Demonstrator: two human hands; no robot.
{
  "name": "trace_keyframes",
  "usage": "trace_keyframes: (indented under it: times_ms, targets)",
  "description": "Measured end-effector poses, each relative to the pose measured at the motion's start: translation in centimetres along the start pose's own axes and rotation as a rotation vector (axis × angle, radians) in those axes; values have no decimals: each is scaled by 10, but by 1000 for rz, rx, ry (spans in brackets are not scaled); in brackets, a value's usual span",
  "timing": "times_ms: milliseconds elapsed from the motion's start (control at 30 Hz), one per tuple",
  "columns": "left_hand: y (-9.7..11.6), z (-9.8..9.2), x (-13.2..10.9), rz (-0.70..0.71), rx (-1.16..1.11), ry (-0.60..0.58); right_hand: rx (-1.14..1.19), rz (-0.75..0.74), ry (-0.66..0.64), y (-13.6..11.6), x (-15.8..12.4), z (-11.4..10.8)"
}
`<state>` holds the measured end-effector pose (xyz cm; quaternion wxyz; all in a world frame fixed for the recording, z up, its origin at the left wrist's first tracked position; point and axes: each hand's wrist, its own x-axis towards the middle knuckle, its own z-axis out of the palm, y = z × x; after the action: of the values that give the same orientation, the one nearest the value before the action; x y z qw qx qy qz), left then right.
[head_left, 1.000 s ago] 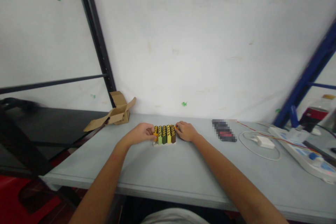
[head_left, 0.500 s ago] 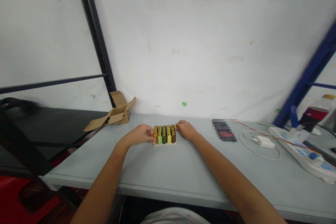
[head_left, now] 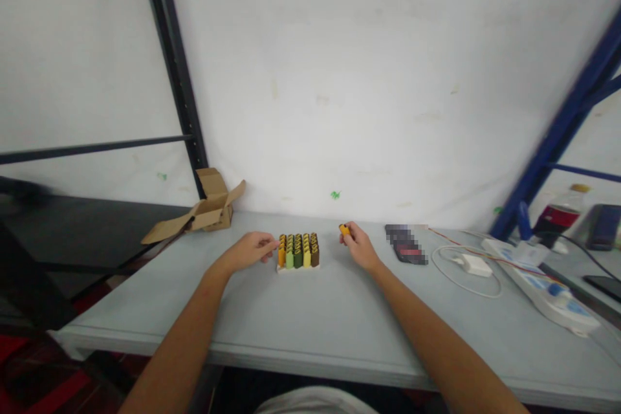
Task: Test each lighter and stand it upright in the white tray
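Several lighters (head_left: pixel 298 252) in orange, green, dark green, yellow and brown stand upright in rows in a white tray (head_left: pixel 298 269) on the grey table. My right hand (head_left: pixel 358 246) is to the right of the tray and pinches an orange lighter (head_left: pixel 344 229), its dark top showing. Just left of the tray, my left hand (head_left: pixel 252 250) has its fingers curled beside the orange end of the rows. Thumb and forefinger come near each other there, and nothing shows between them.
An open cardboard box (head_left: pixel 213 207) lies at the back left. On the right are a pixelated dark item (head_left: pixel 406 244), a white charger (head_left: pixel 475 265) with its cable, a power strip (head_left: pixel 548 291), a cola bottle (head_left: pixel 557 213) and a phone (head_left: pixel 605 226).
My right hand has moved right, away from the tray, with the orange lighter in it. My left hand has drawn slightly off the tray's left side. The view has shifted a little right.
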<state>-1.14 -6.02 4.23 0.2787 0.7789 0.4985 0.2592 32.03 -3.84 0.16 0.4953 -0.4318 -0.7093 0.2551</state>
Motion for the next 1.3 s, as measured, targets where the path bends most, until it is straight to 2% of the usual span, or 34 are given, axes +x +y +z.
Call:
trace_keyframes:
  times_ms: [167,233,333,533,667,767,900,1100,1200,1300]
  targets:
    - [-9,-4,0,6,-66,73,210,-28,6,-5,3,9]
    - [-12,-6,0,-1,-66,79,293,20,8,-5,1,9]
    - [-13,-7,0,-8,-25,26,403,118,19,-5,-3,6]
    - [-6,-6,-1,2,27,-12,299,163,108,-9,-6,0]
    - [-6,-7,-1,19,74,-13,139,173,41,-15,-10,1]
    - [-5,-7,-1,17,101,-3,91,127,-21,-21,-14,5]
    - [-2,-7,-1,25,109,-7,194,71,-48,-31,-19,11]
    - [-2,-8,-1,12,61,11,313,155,-32,-36,-20,12]
    - [0,-8,-2,12,43,14,390,204,-68,-38,-20,9]
    - [2,-7,-3,-1,42,5,385,193,-92,-40,-21,7]
